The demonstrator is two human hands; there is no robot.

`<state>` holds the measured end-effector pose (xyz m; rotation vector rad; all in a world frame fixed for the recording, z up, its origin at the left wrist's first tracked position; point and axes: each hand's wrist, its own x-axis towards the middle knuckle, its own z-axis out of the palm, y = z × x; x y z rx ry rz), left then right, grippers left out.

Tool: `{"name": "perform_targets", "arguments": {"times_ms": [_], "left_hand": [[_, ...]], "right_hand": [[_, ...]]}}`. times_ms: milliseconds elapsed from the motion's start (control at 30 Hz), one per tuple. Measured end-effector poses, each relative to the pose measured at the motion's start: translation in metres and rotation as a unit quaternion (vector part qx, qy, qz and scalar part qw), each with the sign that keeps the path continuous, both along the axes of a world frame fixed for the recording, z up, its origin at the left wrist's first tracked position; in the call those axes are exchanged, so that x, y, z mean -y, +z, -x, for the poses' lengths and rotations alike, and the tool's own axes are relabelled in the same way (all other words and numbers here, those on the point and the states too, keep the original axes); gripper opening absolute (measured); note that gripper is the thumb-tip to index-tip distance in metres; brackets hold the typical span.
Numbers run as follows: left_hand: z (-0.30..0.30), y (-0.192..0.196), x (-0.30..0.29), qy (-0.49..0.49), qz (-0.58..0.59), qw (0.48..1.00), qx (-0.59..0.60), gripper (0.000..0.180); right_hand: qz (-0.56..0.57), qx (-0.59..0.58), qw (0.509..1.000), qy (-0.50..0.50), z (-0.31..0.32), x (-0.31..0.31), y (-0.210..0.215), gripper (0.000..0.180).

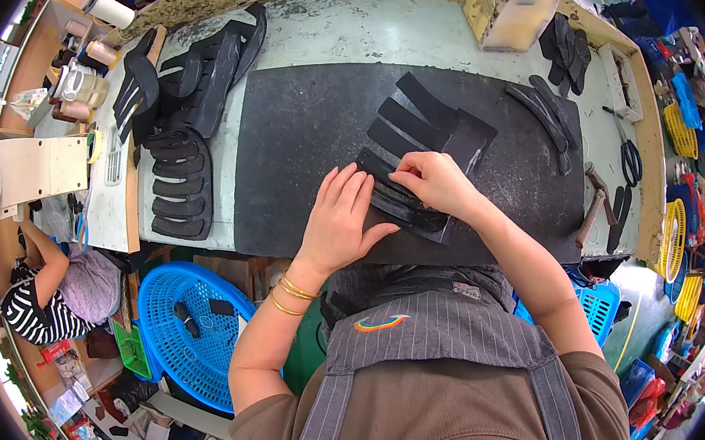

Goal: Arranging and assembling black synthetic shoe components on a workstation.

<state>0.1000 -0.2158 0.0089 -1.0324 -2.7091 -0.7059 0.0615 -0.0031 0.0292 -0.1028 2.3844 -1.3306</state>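
Observation:
A black piece cut into several strips (408,123) lies on the dark mat (291,115) in front of me. My left hand (339,217) rests with its fingers stretched out, their tips at the left edge of the nearest strip. My right hand (441,184) is closed, thumb and fingertips pinched on that near black strip (402,202). The strip's lower end, glossier than the others, reaches below my right hand. What lies under my fingertips is hidden.
Stacked black strip pieces (179,186) lie at the left, more (542,117) at the right. Scissors (628,151) and a hammer (593,205) lie near the right edge. A blue basket (193,329) stands below left. Another person (45,283) sits at far left.

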Motion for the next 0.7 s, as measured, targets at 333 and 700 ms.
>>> {"name": "perform_targets", "arguments": {"times_ms": [333, 700], "left_hand": [[0.005, 0.003, -0.003, -0.006, 0.012, 1.000, 0.027, 0.071], [0.012, 0.010, -0.008, -0.021, 0.049, 0.998, -0.033, 0.074]], "right_hand": [[-0.064, -0.032, 0.997, 0.005, -0.002, 0.003, -0.002, 0.019], [0.028, -0.072, 0.990, -0.118, -0.050, -0.043, -0.009, 0.019]]}}
